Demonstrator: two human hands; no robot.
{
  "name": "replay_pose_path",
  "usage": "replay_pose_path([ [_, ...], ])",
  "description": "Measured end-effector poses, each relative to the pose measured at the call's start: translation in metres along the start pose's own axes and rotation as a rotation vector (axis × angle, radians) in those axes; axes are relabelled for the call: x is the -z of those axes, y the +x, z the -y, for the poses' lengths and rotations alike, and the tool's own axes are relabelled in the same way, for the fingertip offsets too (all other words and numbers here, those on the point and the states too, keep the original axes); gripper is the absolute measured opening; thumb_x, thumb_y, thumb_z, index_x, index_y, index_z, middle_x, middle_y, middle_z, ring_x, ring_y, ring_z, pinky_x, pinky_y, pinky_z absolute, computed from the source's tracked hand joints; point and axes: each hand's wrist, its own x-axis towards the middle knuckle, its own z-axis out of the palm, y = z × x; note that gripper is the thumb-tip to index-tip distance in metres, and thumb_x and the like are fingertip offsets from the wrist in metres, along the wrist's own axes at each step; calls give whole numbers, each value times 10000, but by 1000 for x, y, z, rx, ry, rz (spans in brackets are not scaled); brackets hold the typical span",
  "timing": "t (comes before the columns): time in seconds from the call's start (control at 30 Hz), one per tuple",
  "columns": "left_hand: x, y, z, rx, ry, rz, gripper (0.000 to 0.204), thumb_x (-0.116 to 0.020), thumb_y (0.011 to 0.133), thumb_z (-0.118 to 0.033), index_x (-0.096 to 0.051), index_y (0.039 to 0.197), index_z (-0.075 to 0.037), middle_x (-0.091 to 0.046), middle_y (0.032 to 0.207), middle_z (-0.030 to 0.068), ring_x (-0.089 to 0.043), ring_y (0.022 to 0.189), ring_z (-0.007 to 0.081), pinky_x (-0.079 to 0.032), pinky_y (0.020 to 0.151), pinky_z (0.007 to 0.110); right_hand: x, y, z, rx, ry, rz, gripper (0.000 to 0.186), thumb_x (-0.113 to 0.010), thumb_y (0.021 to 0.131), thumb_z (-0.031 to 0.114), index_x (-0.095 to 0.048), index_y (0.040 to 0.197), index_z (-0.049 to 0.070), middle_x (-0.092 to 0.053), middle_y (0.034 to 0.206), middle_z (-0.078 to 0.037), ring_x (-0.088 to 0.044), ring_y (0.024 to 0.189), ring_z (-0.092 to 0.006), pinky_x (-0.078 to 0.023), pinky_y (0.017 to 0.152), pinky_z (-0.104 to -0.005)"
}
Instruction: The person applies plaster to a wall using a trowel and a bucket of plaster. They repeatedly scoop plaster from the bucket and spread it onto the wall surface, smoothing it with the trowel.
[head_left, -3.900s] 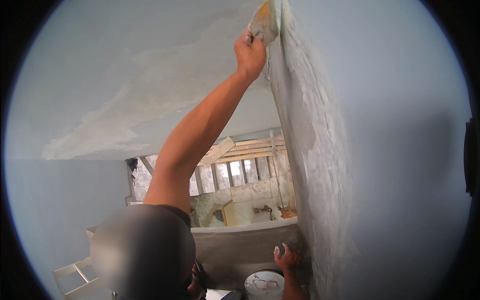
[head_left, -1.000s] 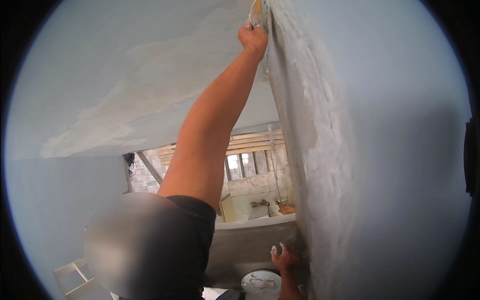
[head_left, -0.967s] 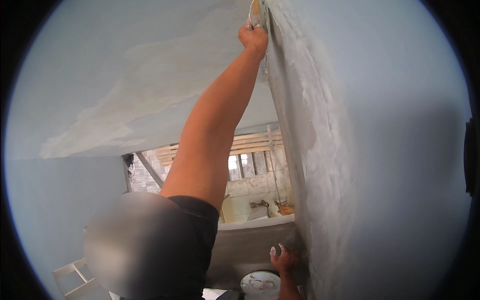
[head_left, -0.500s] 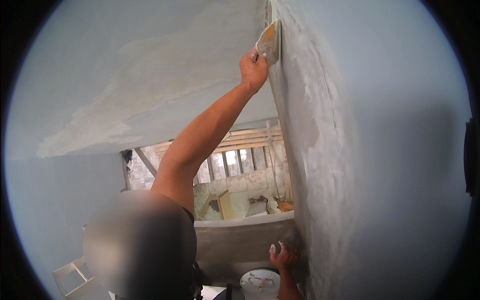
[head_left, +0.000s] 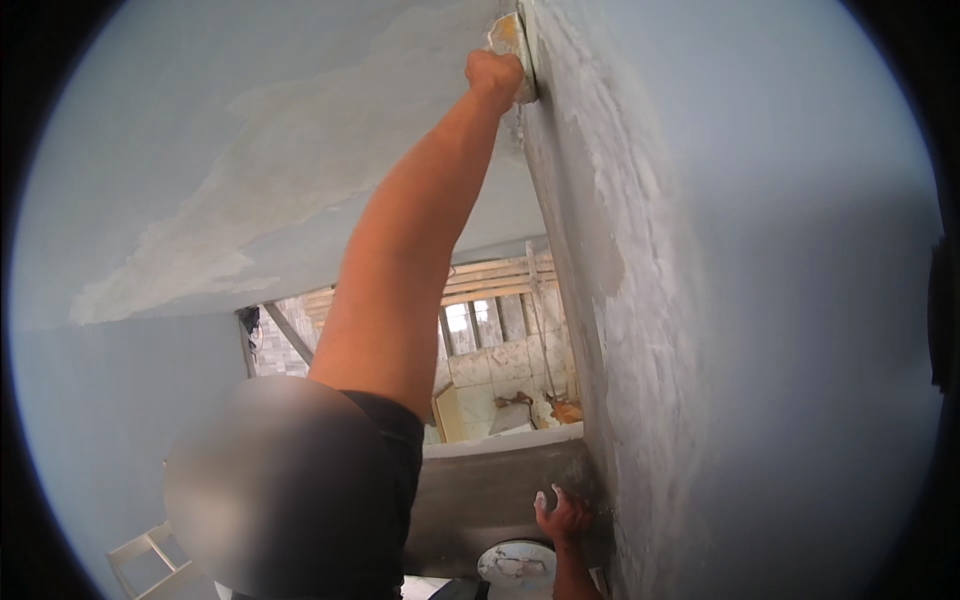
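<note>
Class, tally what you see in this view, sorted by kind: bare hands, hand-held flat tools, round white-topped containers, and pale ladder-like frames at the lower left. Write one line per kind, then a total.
Bare hands: 2, the left hand and the right hand
Hand-held flat tool: 1
Round white-topped container: 1
Pale ladder-like frame: 1
Total: 5

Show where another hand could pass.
Likely free: the gap between the bare left forearm and the grey plastered wall; the smooth dark-grey plaster band between black sleeve and right hand. Crowded: the top corner, with left hand and yellow-stained flat scraper; around the round white lid.
</note>
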Motion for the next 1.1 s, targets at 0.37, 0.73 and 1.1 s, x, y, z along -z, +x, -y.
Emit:
replay_pose_path([
  [0.37,0,38,-23,-129,217,103,272,-620,770,-89,-638,971,94,-652,1060,242,-669,926,347,-535,747,388,0,1,3,33,-3,-26,374,-676,758,422,-708,993,132,-696,918,-129,-654,880,-325,-461,900,-484],
  [0.73,60,-65,-34,-561,-9,215,205,-534,846,-91,-650,934,53,-656,829,108,-591,714,171,-483,627,352,2,0,-2,0,-12,-21,362,-671,764,419,-709,989,137,-696,902,-131,-659,843,-335,-485,851,-468],
  [1.1,49,3,33,-228,-180,95,293,-575,822,-66,-617,1054,108,-659,980,146,-618,884,193,-488,745,323,1,0,1,33,-25,-20,374,-679,750,414,-710,991,129,-700,914,-117,-655,879,-322,-458,914,-475],
])
